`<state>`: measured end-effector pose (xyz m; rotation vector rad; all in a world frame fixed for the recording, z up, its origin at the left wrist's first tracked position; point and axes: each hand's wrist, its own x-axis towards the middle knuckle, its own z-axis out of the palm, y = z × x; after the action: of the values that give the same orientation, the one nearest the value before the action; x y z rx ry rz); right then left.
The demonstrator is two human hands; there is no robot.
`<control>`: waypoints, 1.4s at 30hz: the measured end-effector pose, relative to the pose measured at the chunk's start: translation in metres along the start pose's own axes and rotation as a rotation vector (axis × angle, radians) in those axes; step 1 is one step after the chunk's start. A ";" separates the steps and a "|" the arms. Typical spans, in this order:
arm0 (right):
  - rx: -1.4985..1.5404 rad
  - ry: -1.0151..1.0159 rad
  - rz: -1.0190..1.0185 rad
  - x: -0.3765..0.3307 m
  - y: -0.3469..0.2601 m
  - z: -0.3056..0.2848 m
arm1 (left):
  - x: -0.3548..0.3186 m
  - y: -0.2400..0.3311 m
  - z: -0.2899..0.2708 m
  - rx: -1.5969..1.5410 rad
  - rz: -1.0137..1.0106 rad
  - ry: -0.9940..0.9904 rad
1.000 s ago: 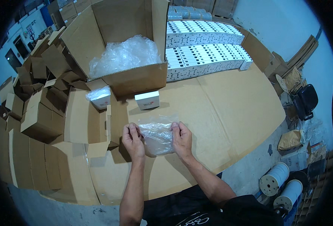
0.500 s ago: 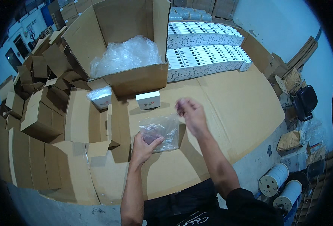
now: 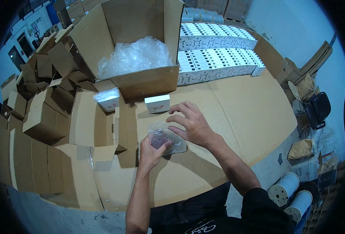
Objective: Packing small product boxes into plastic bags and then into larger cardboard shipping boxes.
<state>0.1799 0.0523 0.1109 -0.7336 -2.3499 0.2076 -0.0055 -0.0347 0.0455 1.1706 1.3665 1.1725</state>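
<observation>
My left hand grips the near left edge of a small clear plastic bag that lies on the cardboard-covered table. Over the bag's right side hovers my right hand, fingers spread, its fingertips at or just above the plastic. A small white box stands just beyond the bag. Another small white box in clear wrap sits to the left, beside a big open carton filled with crumpled clear plastic bags.
Folded and assembled small brown cartons are heaped along the left. Rows of white boxes are stacked at the back right. Off the table's right edge are a black bag, brown sacks and white spools on the floor.
A second ago both hands held the bag flat. My right hand then lifted off toward the back and has now come back down over the bag's right side; my left hand stayed on it.
</observation>
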 end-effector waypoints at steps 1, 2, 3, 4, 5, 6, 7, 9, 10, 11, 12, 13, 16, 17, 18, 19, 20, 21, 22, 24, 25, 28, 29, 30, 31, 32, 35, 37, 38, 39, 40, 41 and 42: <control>-0.012 -0.013 0.004 -0.001 0.001 0.002 | 0.000 0.002 0.001 0.017 0.000 0.010; -0.024 -0.026 0.009 -0.001 0.001 0.003 | 0.000 0.003 0.001 0.034 -0.001 0.019; -0.024 -0.026 0.008 -0.001 0.001 0.003 | 0.001 0.003 0.001 0.034 0.000 0.020; -0.025 -0.027 0.009 0.000 0.000 0.003 | 0.001 0.002 0.001 0.055 -0.004 0.027; -0.027 -0.029 0.011 0.001 -0.002 0.003 | 0.002 0.001 0.001 0.075 -0.008 0.034; -0.026 -0.029 0.009 0.002 -0.004 0.001 | 0.002 -0.001 0.001 0.075 -0.009 0.035; 0.013 -0.067 -0.018 0.004 -0.005 -0.003 | 0.003 -0.003 0.002 0.088 -0.002 0.071; 0.053 -0.105 -0.048 0.009 -0.007 -0.006 | 0.004 -0.008 0.000 0.102 0.005 0.108; 0.109 -0.161 -0.057 0.011 -0.007 -0.007 | 0.005 -0.009 0.000 0.121 0.017 0.128; 0.166 -0.216 -0.066 0.013 -0.007 -0.009 | 0.005 -0.009 0.000 0.141 0.029 0.147; 0.166 -0.217 -0.067 0.017 -0.010 -0.011 | 0.004 -0.007 0.000 0.140 0.029 0.148; 0.223 -0.361 0.051 0.023 -0.014 -0.015 | 0.002 0.000 0.001 0.152 0.005 0.139; 0.212 -0.618 0.147 0.041 -0.015 -0.019 | 0.003 -0.002 0.002 0.117 0.012 0.119; 0.144 -0.731 0.122 0.046 -0.014 -0.020 | 0.003 -0.002 0.002 0.071 0.045 0.106; 0.143 -0.729 0.121 0.048 -0.012 -0.020 | 0.002 -0.002 0.001 0.073 0.046 0.107; 0.203 -0.714 0.078 0.049 -0.009 -0.019 | 0.000 0.006 0.001 0.155 0.025 0.063; 0.263 -0.697 0.035 0.050 -0.006 -0.018 | -0.001 0.011 0.001 0.237 0.003 0.019; 0.263 -0.697 0.035 0.053 -0.004 -0.019 | 0.001 0.013 0.001 0.238 0.004 0.019; 0.320 -0.767 0.061 0.056 -0.004 -0.021 | 0.000 0.014 0.001 0.275 -0.012 0.004; 0.379 -0.838 0.087 0.060 -0.003 -0.022 | 0.000 0.011 -0.001 0.312 -0.028 -0.012; 0.428 -0.841 0.047 0.061 -0.001 -0.022 | 0.001 0.006 -0.002 0.274 0.001 -0.015; 0.455 -0.811 -0.065 0.062 0.009 -0.021 | 0.001 0.001 -0.002 0.216 0.030 0.000; 0.435 -0.779 -0.139 0.061 0.012 -0.021 | 0.001 0.000 -0.001 0.197 0.029 0.018; 0.434 -0.779 -0.139 0.061 0.014 -0.023 | 0.002 0.000 -0.001 0.197 0.030 0.018; 0.462 -0.640 -0.111 0.063 0.012 -0.026 | 0.002 -0.002 -0.002 0.221 0.046 0.053; 0.488 -0.501 -0.082 0.064 0.011 -0.030 | 0.003 -0.003 -0.003 0.245 0.062 0.087; 0.498 -0.271 0.147 0.066 0.006 -0.047 | 0.001 0.001 -0.003 0.278 0.068 0.179; 0.540 -0.196 0.194 0.057 0.016 -0.043 | 0.004 0.000 -0.002 0.256 0.093 0.182; 0.588 -0.124 0.243 0.050 0.023 -0.035 | 0.005 -0.003 -0.002 0.236 0.111 0.186; 0.635 -0.033 0.241 0.045 0.029 -0.023 | 0.007 -0.008 -0.003 0.239 0.112 0.189; 0.638 -0.033 0.239 0.041 0.037 -0.013 | 0.009 -0.015 -0.005 0.205 0.093 0.188; 0.653 0.069 0.281 0.039 0.043 -0.006 | 0.010 -0.017 -0.005 0.168 0.075 0.181; 0.665 0.171 0.322 0.035 0.048 -0.003 | 0.009 -0.017 -0.002 0.169 0.077 0.177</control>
<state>0.1817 0.1112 0.1163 -0.7422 -1.8141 0.9693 -0.0100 -0.0268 0.0285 1.2720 1.5911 1.2588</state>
